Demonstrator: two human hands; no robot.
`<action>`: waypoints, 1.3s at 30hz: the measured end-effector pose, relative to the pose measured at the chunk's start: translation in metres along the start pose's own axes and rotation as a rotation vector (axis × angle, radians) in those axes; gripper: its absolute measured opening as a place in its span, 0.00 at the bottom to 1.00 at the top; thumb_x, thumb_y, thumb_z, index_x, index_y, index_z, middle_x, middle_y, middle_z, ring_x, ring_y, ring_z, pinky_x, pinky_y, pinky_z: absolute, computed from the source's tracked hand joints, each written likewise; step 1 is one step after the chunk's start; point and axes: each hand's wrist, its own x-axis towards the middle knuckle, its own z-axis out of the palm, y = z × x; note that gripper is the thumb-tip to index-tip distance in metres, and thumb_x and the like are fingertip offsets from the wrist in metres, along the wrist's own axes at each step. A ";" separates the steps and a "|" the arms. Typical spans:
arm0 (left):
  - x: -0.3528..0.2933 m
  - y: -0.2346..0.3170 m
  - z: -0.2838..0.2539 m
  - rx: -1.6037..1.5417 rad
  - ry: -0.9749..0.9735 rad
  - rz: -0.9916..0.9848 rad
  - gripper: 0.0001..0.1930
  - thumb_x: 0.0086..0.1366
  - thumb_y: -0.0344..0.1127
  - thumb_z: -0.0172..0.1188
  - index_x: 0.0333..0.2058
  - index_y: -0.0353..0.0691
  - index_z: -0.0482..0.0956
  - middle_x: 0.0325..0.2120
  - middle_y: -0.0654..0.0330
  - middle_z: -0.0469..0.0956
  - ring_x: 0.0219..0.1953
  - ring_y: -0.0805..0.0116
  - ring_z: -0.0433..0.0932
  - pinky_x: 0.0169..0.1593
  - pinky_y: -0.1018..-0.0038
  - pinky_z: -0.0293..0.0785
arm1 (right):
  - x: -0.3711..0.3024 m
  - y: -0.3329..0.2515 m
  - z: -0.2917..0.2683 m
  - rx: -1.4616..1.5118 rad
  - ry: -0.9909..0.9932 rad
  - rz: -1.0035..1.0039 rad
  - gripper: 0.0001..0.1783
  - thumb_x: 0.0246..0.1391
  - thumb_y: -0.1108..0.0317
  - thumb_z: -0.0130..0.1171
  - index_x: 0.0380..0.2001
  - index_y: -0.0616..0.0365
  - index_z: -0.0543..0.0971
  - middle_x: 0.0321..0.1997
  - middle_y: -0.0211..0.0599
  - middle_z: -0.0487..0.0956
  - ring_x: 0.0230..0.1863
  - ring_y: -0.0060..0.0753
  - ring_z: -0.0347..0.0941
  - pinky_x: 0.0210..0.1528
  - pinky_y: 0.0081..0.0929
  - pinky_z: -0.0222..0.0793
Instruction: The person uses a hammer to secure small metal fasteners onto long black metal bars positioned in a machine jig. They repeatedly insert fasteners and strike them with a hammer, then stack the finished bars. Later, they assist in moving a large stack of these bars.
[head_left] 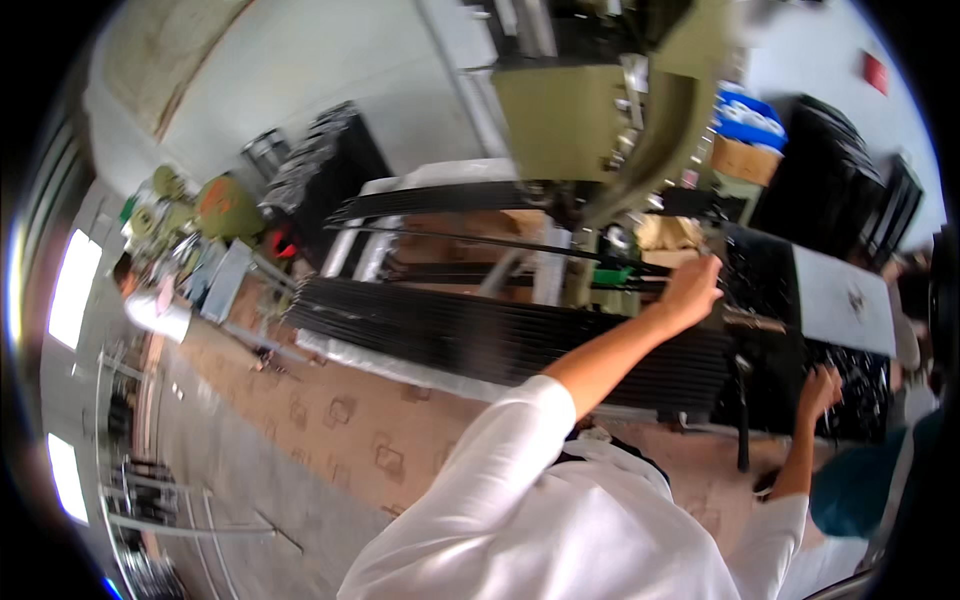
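Observation:
My left hand (692, 292) is closed around the right end of a long thin black rod (480, 238), beside the working area of a large olive-green machine (560, 115). The rod runs left from the hand, above a row of similar black bars (430, 320). My right hand (820, 392) is down at a dark tray (862, 425) of small shiny black pieces, its fingers bent together; whatever they pinch is too small to make out. Close to the left hand is a green part (612, 274) on the machine.
A hammer-like tool (743, 410) with a dark handle lies between my hands. A pale board (845, 300) and another tray of black pieces (757, 275) are at the right. Behind stand a blue bin (748, 120) and a cardboard box (745, 160). Another person (160, 310) is at the far left.

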 end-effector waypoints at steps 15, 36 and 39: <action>-0.038 0.068 -0.045 -0.087 -0.214 -0.087 0.10 0.59 0.29 0.50 0.40 0.37 0.72 0.51 0.49 0.62 0.53 0.52 0.62 0.54 0.61 0.59 | 0.012 0.025 -0.048 1.411 0.162 1.109 0.09 0.59 0.66 0.42 0.34 0.51 0.73 0.39 0.30 0.79 0.37 0.15 0.67 0.41 0.22 0.56; -0.058 0.121 -0.065 -0.247 -0.405 -0.191 0.10 0.66 0.35 0.46 0.37 0.34 0.71 0.18 0.65 0.65 0.20 0.76 0.63 0.24 0.79 0.61 | -0.027 -0.195 -0.207 2.062 -0.447 0.578 0.07 0.51 0.74 0.45 0.32 0.65 0.70 0.30 0.38 0.75 0.32 0.26 0.75 0.32 0.25 0.76; -0.068 0.115 -0.093 -0.012 -0.355 -0.081 0.06 0.64 0.30 0.47 0.33 0.34 0.72 0.23 0.58 0.71 0.23 0.67 0.69 0.28 0.74 0.67 | -0.042 -0.208 -0.214 1.645 -0.494 0.336 0.12 0.50 0.66 0.51 0.32 0.65 0.72 0.26 0.37 0.75 0.27 0.23 0.73 0.29 0.19 0.72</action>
